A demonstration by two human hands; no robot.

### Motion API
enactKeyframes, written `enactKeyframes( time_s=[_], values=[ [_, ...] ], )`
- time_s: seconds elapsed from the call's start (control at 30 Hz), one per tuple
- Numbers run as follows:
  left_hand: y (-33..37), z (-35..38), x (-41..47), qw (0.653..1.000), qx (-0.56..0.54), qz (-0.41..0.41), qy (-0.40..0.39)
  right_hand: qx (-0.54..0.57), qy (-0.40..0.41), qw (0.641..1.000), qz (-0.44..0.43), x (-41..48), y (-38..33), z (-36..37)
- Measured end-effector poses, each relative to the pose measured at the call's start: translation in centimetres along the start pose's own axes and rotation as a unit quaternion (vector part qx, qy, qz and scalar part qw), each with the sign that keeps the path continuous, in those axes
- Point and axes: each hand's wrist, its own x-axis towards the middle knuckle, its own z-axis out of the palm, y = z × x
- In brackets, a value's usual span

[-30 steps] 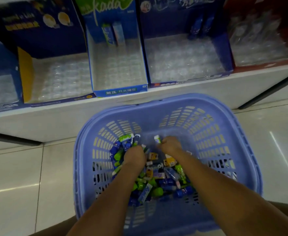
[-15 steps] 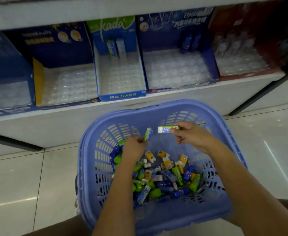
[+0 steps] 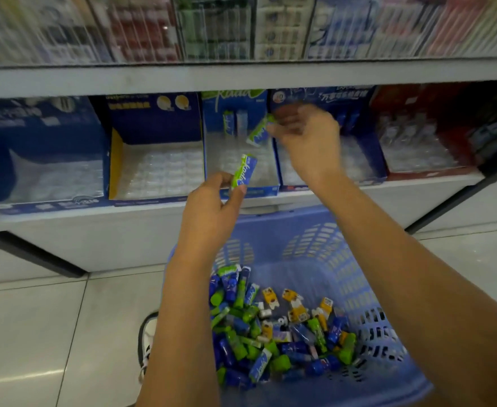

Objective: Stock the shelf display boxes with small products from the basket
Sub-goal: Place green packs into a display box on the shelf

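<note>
My left hand [image 3: 212,210] pinches a small green-and-blue packet [image 3: 243,171] upright, just in front of the narrow blue and green display box [image 3: 242,190]. My right hand [image 3: 306,139] holds a second green-and-blue packet [image 3: 260,131] tilted above that same box's clear tray. Two matching packets [image 3: 234,122] stand at the back of the box. Below, the purple plastic basket [image 3: 309,245] holds several small green, blue and yellow products [image 3: 273,327] in a heap.
Display boxes line the low shelf: a dark blue box with a yellow side [image 3: 156,168] to the left, a blue box [image 3: 359,163] to the right, a red box [image 3: 423,148] beyond it. An upper shelf edge [image 3: 241,76] overhangs them. My shoe [image 3: 147,339] rests on the tiled floor.
Both hands have risen out of the basket, each with a green-and-blue packet, and moved up to the narrow display box on the shelf. The view has tilted up.
</note>
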Motion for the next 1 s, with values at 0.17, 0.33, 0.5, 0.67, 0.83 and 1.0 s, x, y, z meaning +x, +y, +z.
enactKeyframes(
  time_s=[0.17,0.33,0.5,0.67,0.83,1.0],
  values=[
    [-0.5,0.5,0.4,0.999,0.034,-0.017,0.028,-0.114,-0.074,0.990,-0.049,4.9,0.6,6.1],
    [-0.3,0.6,0.8,0.998,0.049,-0.034,0.021,-0.137,-0.108,0.982,-0.074,7.3,1.4,9.3],
    [-0.5,0.5,1.0,0.998,0.039,-0.045,0.014,-0.141,-0.114,0.982,-0.056,8.8,1.4,10.1],
    [-0.6,0.4,1.0,0.998,0.028,-0.049,0.010,-0.153,-0.172,0.971,-0.065,9.7,1.6,8.9],
    [-0.4,0.2,1.1,0.999,0.009,-0.052,0.007,-0.134,-0.206,0.968,-0.056,10.6,1.9,8.6],
    [-0.4,0.2,1.1,0.999,0.007,-0.052,0.009,-0.125,-0.249,0.960,-0.035,11.4,2.1,8.3]
  ],
)
